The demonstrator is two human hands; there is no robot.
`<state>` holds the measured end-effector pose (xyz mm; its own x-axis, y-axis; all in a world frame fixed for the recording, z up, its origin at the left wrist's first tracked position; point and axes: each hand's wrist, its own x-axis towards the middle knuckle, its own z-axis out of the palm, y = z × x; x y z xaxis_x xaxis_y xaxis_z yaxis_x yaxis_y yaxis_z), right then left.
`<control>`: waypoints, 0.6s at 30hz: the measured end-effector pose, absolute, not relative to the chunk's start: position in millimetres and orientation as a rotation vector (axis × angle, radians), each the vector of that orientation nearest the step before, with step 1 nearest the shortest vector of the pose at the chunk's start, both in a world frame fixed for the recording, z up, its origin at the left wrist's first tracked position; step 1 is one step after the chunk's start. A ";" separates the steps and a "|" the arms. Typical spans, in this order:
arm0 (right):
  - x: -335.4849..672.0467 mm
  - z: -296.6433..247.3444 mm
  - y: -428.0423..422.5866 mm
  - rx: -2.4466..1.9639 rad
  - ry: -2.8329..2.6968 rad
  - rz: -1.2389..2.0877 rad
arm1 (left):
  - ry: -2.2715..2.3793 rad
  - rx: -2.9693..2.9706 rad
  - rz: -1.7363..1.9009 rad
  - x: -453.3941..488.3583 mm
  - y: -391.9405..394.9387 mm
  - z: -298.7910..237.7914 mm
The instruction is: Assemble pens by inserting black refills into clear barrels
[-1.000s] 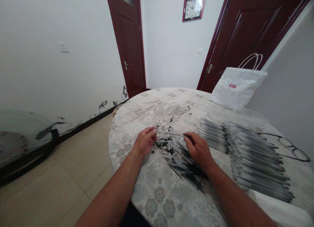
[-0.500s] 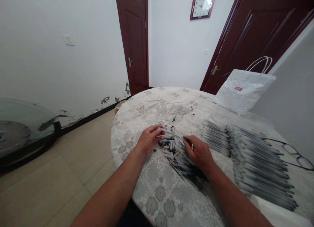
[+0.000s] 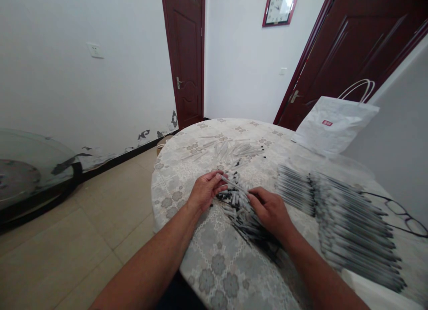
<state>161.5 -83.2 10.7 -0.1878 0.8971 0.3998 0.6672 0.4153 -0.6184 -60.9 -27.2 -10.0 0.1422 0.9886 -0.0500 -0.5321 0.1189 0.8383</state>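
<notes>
Far left of the frame: one round glass top (image 3: 30, 167) down on the floor, with one wall socket (image 3: 94, 50) above it. Upper centre, one left door (image 3: 187, 55), then one clock (image 3: 280, 6), then one right door (image 3: 361, 42), both doors dark red.

Centre, over the patterned counter (image 3: 214, 265): left hand (image 3: 204, 192), thumb and fingers pinched together on the upper-left end of one slim pen (image 3: 235, 185). Long axis of that pen slanting from upper left down to lower right; which end is the tip cannot be told. Held just above a loose heap of dark pen parts (image 3: 245, 221), too many and too blurred to count. Higher in the frame, a scatter of clear barrels (image 3: 234, 149), likewise uncounted.

Right hand (image 3: 271, 211), fingertips closed on the pen's lower-right end.

Further right, two banks of laid-out pens (image 3: 351, 221) side by side, each pen lying roughly left to right. Upper right, one white paper bag (image 3: 334, 125). At the far right edge, one pair of glasses (image 3: 401, 209).
</notes>
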 end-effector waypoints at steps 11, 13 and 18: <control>155.9 3.9 -76.5 -1.213 -1.079 1.626 | 0.737 0.785 1.286 -58.4 -29.8 -10.5; 157.6 6.0 -76.1 -1.230 -1.095 1.646 | 0.739 0.791 1.278 -57.5 -30.4 -9.0; 162.7 21.3 -80.2 -1.435 -1.665 1.026 | 0.786 0.926 1.281 -50.7 -34.6 -5.1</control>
<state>162.7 -80.2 21.3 -0.1408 0.9900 0.0119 0.4349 0.0726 -0.8975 -50.7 -34.6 -5.1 0.1355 0.9906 0.0171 -0.4336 0.0437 0.9001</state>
